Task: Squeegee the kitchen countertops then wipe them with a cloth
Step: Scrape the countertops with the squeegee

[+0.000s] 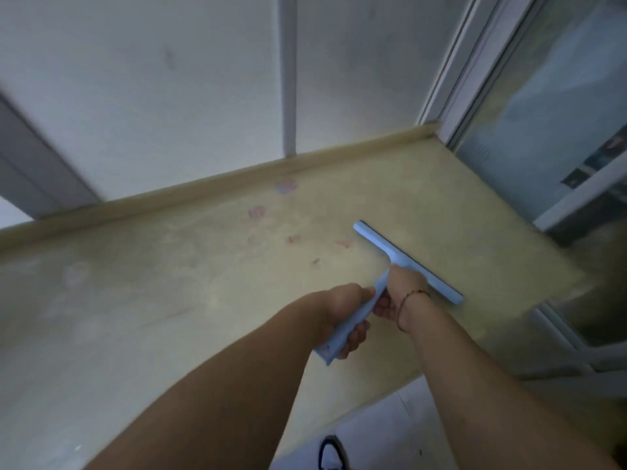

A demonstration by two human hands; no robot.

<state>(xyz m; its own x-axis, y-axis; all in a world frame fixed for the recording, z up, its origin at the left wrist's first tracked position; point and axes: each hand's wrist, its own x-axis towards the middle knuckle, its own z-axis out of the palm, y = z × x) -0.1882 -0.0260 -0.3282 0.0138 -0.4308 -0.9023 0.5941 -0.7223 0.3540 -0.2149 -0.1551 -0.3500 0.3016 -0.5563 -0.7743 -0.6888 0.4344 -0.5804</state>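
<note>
Both hands are gripping the handle of a light blue squeegee (403, 262). The left hand (342, 313) is wrapping its fingers around the lower end of the handle, near the butt, and the right hand (402, 291) is closing around the handle higher up, just below the crossbar, with a thin red string bracelet (412, 296) sitting at its wrist. The blade is lying across the yellowish countertop (169, 283) toward its right end, near the front edge, and appears to be touching the surface, though the blur is making the contact line hard to confirm.

Judging from how things lie, the squeegee stage is under way and not finished: pinkish and bluish smudges (286, 186) are showing on the counter between the blade and the raised back lip (203, 188), with a small dark speck nearby, and pale cloudy patches are spreading over the left part of the surface. No cloth is showing anywhere, so the wiping stage looks not yet begun.

The picture is soft with motion blur. The rubber edge of the blade is hidden under the crossbar, the left stretch of the counter is running out of view, and I cannot tell whether the surface is wet. A glass sliding door (549, 106) is standing at the right, and a dark shoe (330, 452) is peeking in below.
</note>
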